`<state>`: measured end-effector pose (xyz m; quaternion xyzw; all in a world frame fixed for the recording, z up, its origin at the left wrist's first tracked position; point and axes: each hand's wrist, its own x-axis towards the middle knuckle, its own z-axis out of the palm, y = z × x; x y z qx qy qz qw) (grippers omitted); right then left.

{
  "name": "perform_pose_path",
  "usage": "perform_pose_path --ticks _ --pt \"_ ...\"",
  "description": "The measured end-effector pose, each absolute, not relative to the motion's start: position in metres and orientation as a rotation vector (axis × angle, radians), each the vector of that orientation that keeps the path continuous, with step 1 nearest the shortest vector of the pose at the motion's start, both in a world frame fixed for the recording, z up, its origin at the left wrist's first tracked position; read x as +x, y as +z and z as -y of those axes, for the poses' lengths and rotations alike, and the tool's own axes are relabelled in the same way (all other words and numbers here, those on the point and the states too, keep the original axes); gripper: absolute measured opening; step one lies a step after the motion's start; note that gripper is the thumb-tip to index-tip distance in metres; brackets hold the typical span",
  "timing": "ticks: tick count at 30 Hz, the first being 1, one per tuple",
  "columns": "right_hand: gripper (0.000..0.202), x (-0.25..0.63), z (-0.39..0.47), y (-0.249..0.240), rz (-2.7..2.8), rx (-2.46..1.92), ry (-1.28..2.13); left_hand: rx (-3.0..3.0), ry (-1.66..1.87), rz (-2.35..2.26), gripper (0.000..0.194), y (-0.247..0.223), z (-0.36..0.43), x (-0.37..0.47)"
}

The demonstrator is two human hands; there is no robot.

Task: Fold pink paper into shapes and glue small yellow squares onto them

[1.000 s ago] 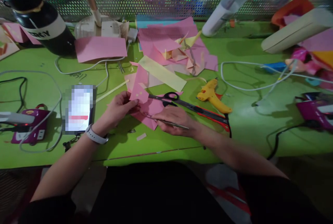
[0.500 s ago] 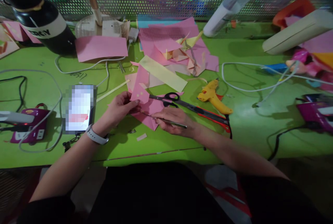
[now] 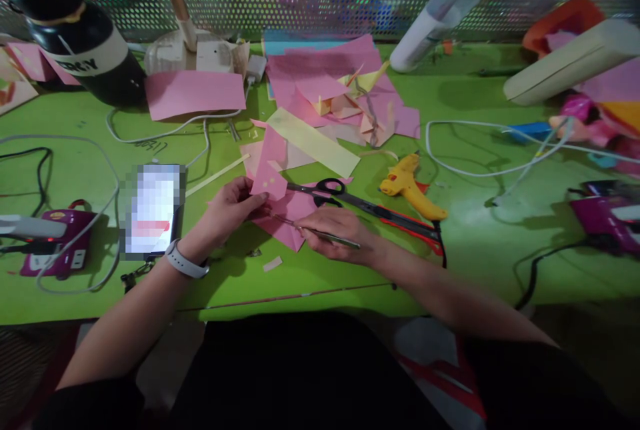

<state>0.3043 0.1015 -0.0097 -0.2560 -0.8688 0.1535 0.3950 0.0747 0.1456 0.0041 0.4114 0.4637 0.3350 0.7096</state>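
My left hand (image 3: 234, 205) pinches a cut piece of pink paper (image 3: 273, 167) that carries small yellow dots, thumb on its lower edge. In my right hand (image 3: 334, 233) is a thin metal pen-like tool (image 3: 340, 239), held like a pencil, its tip pointing left toward the paper; what exactly the tip touches is too small to tell. Beneath both hands lies another pink sheet (image 3: 290, 233). Black-handled scissors (image 3: 327, 187) rest just beyond my right hand, beside a black and red utility knife (image 3: 385, 210).
A yellow glue gun (image 3: 410, 187) lies to the right. Left of my left hand is a phone (image 3: 153, 210). Pink sheets (image 3: 330, 63) and a pale yellow strip (image 3: 315, 140) lie farther back. A dark bottle (image 3: 85, 37) and a fan (image 3: 185, 30) stand behind; a white cable (image 3: 460, 167) loops right.
The tool in my right hand has shifted very slightly at its tip. My left hand and the pink paper stay in nearly the same place.
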Motion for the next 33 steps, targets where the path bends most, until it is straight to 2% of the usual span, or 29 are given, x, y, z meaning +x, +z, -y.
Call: perform_pose_path --ticks 4,10,21,27,33 --pt "0.021 0.305 -0.1007 -0.0094 2.22 -0.676 0.388 0.908 0.727 -1.036 0.017 0.0044 -0.1452 0.0748" --pt "0.035 0.306 -0.0997 -0.0109 2.187 -0.723 0.429 0.919 0.747 -1.031 0.017 0.0049 -0.1444 0.0744" --pt "0.026 0.3085 -0.0962 -0.0049 2.266 -0.735 0.454 0.901 0.725 -1.041 0.02 0.0077 -0.1435 0.0739" --pt "0.045 0.3075 -0.0965 -0.0081 2.239 -0.757 0.359 0.903 0.718 -1.037 0.018 0.007 -0.1433 0.0739" --pt "0.043 0.3096 -0.0972 -0.0108 2.218 -0.741 0.397 0.907 0.723 -1.035 0.015 0.0057 -0.1444 0.0738"
